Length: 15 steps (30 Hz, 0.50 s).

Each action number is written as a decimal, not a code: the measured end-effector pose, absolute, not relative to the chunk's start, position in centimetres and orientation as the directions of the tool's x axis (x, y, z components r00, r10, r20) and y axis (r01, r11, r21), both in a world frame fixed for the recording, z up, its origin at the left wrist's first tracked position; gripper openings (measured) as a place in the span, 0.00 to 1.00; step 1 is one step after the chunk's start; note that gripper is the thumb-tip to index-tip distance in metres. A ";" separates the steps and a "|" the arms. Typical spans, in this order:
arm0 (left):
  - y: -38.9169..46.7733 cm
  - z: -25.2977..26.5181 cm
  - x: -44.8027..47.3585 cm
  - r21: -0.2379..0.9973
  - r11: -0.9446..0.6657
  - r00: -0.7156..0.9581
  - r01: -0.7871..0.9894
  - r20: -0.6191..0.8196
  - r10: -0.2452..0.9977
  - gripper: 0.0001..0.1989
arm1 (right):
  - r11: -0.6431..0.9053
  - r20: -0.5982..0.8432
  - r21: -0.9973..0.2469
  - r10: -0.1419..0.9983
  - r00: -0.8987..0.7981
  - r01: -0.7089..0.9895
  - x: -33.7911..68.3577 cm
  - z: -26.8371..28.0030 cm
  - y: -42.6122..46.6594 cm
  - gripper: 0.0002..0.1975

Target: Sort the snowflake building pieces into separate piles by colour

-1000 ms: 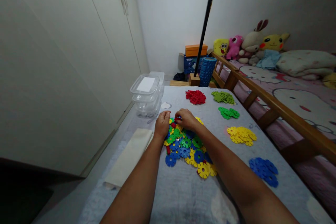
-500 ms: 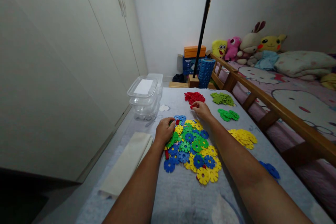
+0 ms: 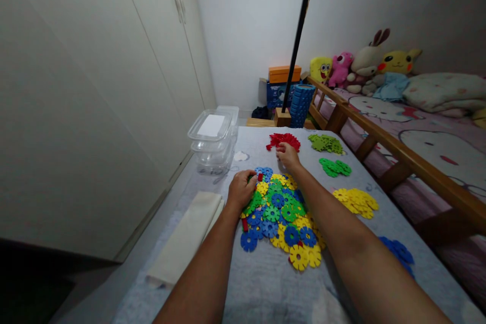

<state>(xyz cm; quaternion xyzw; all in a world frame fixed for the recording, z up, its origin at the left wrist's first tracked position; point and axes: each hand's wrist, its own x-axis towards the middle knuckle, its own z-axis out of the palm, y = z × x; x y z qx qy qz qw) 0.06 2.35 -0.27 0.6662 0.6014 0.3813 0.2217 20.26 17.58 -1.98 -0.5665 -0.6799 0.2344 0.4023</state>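
A mixed heap of notched plastic discs [image 3: 271, 213], blue, green and yellow with some red pieces among them, lies on the cloth-covered table. My left hand [image 3: 242, 190] rests at the heap's upper left edge, its fingers curled; something green shows between thumb and forefinger, too small to make out. Beyond the heap, my right hand [image 3: 288, 157] hovers at the near side of a red pile of pieces [image 3: 285, 138]. Its fingers are slightly bent and apart, with nothing visible in them. One red piece [image 3: 268, 147] lies at that pile's left edge.
Along the right are piles of light green pieces [image 3: 325, 144], green discs [image 3: 334, 167], yellow discs [image 3: 357, 202] and blue discs [image 3: 397, 252]. Stacked clear plastic containers [image 3: 212, 136] and a folded cream cloth [image 3: 188, 238] are on the left. A wooden bed rail [image 3: 410, 157] borders the right.
My right hand has moved slightly farther out and let go of a red piece, which now lies beside the red pile. My left hand stays at the heap. The view has shifted slightly.
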 end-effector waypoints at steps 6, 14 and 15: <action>2.3 -0.1 0.1 0.757 -0.172 -0.020 0.630 0.237 0.971 0.14 | 0.205 0.206 -0.793 0.976 -0.064 0.574 21.2 -1.7 15.6 0.15; 2.3 -0.1 0.1 0.747 -0.175 -0.009 0.641 0.236 0.972 0.14 | 0.384 0.215 -0.593 0.923 -0.320 0.708 19.3 0.7 15.8 0.20; 2.3 -0.1 0.1 0.747 -0.176 -0.011 0.641 0.238 0.971 0.14 | 0.404 0.216 -0.548 0.914 -0.342 0.733 18.8 0.8 16.2 0.22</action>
